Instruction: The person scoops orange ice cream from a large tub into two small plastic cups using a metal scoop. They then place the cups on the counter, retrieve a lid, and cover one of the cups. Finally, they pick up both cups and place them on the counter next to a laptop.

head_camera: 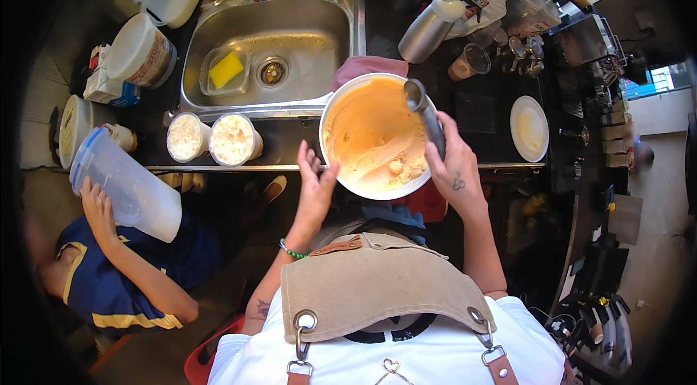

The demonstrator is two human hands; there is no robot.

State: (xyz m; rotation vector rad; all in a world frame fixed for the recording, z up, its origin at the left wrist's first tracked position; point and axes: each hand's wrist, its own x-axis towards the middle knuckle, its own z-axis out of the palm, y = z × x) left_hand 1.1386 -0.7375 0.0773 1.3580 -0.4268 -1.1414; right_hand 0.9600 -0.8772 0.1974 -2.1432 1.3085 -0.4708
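Note:
Before me a round white tub (330, 161) holds orange ice cream, its surface partly scraped. My right hand (456, 167) grips the grey handle of an ice cream scoop (415, 95) at the tub's right side; the scoop's metal head lies over the rim. My left hand (317, 189) is beside the tub's lower left rim, fingers apart and holding nothing; whether the thumb touches the rim I cannot tell. Left of the tub, two cups with whitish contents, a left cup (187, 137) and a right cup (235, 140), stand near the counter's front edge. A pink cloth (370, 68) lies behind the tub.
A steel sink (321, 20) holds a plastic container with a yellow sponge (226, 69). At left a co-worker's hand (98, 205) holds a large plastic container (136, 194). A metal whipped cream dispenser (425, 31), a plastic cup (469, 62) and a white plate (529, 129) are at right.

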